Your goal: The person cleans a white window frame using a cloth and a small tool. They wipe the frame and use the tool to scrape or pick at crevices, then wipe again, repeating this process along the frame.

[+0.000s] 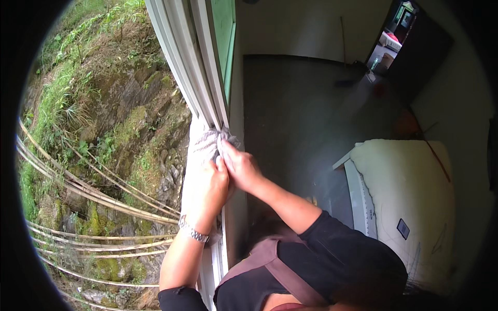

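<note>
A greyish cloth (208, 140) lies bunched against the white window frame (194, 70), where the frame's upright rails meet the bright sill (196, 175). My right hand (242, 165) grips the cloth from the room side, its fingers pointing toward the base of the rails. Just beside it, closer to me, my left hand (216, 180) is curled at the near end of the cloth and holds it too. A metal-band wristwatch (193, 233) circles my left wrist. Part of the cloth is hidden by my fingers, and strong light washes out the sill around it.
Outside, several bamboo poles (97, 198) stretch in front of a mossy rock slope (128, 97). Indoors, a pale mattress (408, 186) rests on a white bed frame (360, 194), with a phone (403, 229) on top. An open doorway (391, 39) is at the far side.
</note>
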The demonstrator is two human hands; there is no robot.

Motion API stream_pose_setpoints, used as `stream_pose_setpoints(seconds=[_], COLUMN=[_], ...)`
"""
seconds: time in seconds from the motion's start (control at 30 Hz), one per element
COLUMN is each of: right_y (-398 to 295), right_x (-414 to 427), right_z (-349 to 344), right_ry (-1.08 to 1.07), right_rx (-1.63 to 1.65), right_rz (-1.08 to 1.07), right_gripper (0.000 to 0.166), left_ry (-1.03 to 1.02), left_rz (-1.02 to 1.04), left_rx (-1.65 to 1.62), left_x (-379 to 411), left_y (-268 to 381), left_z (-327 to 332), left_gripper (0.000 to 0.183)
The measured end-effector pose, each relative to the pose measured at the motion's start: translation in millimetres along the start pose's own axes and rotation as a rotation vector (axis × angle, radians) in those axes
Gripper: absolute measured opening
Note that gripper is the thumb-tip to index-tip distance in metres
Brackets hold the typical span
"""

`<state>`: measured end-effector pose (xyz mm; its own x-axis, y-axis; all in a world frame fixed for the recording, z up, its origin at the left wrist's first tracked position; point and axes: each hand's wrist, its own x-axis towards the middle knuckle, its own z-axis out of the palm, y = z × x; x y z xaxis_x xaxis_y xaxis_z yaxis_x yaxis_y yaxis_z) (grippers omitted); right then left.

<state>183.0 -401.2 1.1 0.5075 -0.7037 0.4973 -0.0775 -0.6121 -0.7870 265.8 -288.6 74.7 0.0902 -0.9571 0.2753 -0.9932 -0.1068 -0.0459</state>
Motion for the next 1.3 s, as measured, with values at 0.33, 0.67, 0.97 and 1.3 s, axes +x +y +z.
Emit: stream_pose_setpoints(seconds=[0.33, 0.67, 0.97, 1.3], right_y=[-29, -15, -12, -17], right_x=[-40, 8, -42, -4], right_z=[-25, -29, -29, -40], right_ry=[-0.274, -0.288, -0.222, -0.386], right_rx=[-0.169, -0.31, -0.093, -0.276], right_rz=[-0.091, -0.165, -0.218, -0.3], right_gripper=[0.047, 0.044, 0.046, 0.048], left_ry=[-0.213, -0.156, -0.139, -0.332], left_rz=[-0.058, -0.102, 0.039, -0.034], left_rx=[-0.004, 0.079, 0.587, 0.27], left_x=[-39, 6, -24, 6], left_y=[20, 22, 66, 40], left_z=[-30, -15, -37, -52], left_gripper=[0.056, 0.042, 0.014, 0.028])
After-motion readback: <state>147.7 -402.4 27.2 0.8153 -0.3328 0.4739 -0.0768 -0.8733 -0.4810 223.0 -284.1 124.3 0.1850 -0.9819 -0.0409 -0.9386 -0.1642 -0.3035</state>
